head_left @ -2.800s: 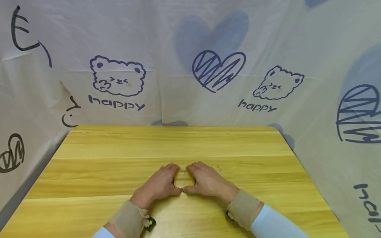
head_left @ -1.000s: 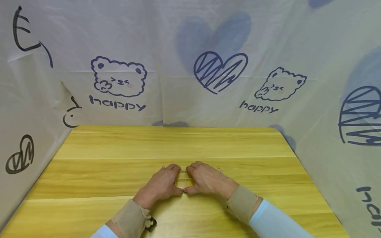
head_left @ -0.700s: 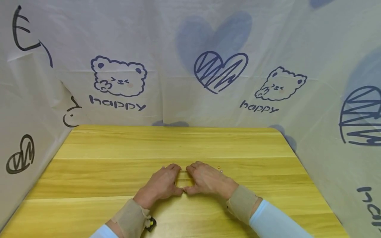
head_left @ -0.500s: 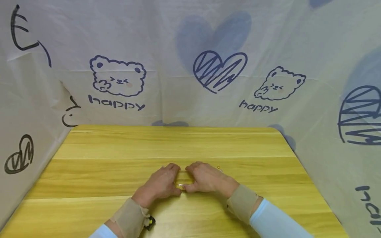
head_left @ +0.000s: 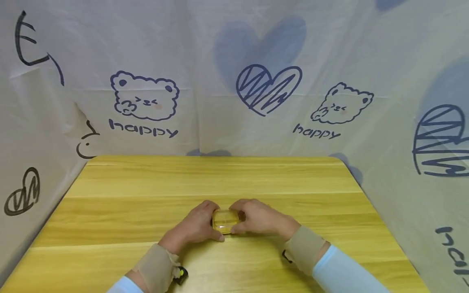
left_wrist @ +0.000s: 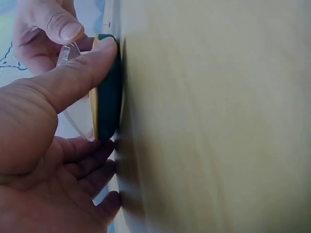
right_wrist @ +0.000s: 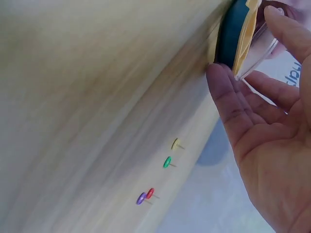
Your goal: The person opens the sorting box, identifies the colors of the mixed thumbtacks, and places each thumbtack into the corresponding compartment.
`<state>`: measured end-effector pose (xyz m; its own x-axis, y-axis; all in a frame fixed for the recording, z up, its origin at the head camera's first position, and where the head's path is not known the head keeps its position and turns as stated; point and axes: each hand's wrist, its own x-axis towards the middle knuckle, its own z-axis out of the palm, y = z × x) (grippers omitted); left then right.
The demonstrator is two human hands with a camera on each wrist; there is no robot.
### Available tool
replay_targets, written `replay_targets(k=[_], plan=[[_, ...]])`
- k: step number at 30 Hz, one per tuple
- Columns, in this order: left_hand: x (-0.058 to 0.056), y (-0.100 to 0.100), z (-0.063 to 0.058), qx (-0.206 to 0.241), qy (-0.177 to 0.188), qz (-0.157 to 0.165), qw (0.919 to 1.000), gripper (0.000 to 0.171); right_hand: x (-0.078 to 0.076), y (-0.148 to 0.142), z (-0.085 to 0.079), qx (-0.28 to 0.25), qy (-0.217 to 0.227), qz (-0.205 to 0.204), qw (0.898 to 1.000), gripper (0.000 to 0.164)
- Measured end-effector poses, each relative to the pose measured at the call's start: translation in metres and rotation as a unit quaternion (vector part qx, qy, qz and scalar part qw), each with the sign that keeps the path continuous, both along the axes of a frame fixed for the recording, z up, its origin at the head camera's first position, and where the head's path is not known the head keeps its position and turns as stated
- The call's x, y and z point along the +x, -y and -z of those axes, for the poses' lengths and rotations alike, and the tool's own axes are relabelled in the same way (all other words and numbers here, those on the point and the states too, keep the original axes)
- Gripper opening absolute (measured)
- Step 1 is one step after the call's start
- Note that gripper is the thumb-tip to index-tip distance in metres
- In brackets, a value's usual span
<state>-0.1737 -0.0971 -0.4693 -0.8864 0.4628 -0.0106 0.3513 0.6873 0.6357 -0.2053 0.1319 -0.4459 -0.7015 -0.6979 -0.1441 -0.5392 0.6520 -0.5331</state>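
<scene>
A little box (head_left: 225, 222) sits near the middle of the wooden table (head_left: 146, 177), between two hands. It has a dark green bottom (left_wrist: 109, 99), a yellow rim and a clear lid (left_wrist: 78, 119). The lid leans up at a slant, but I cannot tell if any edge still touches the rim.

The left hand (head_left: 196, 226) grips one side, its thumb on the green part. The right hand (head_left: 260, 217) holds the other side, with its thumb up by the lid.

Near the right hand lie four pins: yellow (right_wrist: 175, 143), green (right_wrist: 167, 162), red (right_wrist: 150, 193) and purple (right_wrist: 141, 198). The red and purple ones are close together.
</scene>
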Motion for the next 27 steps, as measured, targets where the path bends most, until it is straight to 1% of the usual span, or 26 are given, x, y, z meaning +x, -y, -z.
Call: replay_targets(k=[2, 6, 8, 11, 16, 19, 23, 27], plan=[[-0.001, 0.002, 0.003, 0.003, 0.003, -0.006, 1.0000, 0.074, -0.001, -0.001, 0.000, -0.012, 0.011, 0.002, 1.000, 0.055], [-0.002, 0.005, 0.005, 0.007, 0.007, -0.009, 0.9999, 0.072, -0.003, -0.004, 0.001, -0.036, 0.045, 0.019, 0.998, 0.061], [-0.002, 0.004, 0.005, 0.006, 0.004, -0.009, 0.9999, 0.070, -0.004, -0.006, 0.001, -0.053, 0.058, 0.030, 0.996, 0.060], [-0.003, 0.003, 0.005, 0.002, -0.003, -0.008, 1.0000, 0.070, -0.006, -0.008, -0.001, -0.069, 0.048, 0.047, 0.995, 0.051], [-0.004, 0.002, 0.004, -0.016, -0.011, -0.014, 0.9997, 0.074, -0.010, -0.010, -0.002, -0.104, 0.028, 0.070, 0.992, 0.031], [-0.004, 0.001, 0.005, -0.020, -0.010, -0.018, 0.9996, 0.075, -0.013, -0.009, -0.003, -0.123, 0.035, 0.086, 0.988, 0.025], [-0.004, 0.001, 0.006, -0.017, -0.007, -0.020, 0.9996, 0.075, -0.016, -0.007, -0.003, -0.135, 0.055, 0.113, 0.983, 0.028], [-0.005, 0.001, 0.007, -0.022, -0.008, -0.022, 0.9995, 0.075, -0.019, -0.006, -0.003, -0.151, 0.072, 0.127, 0.978, 0.035]])
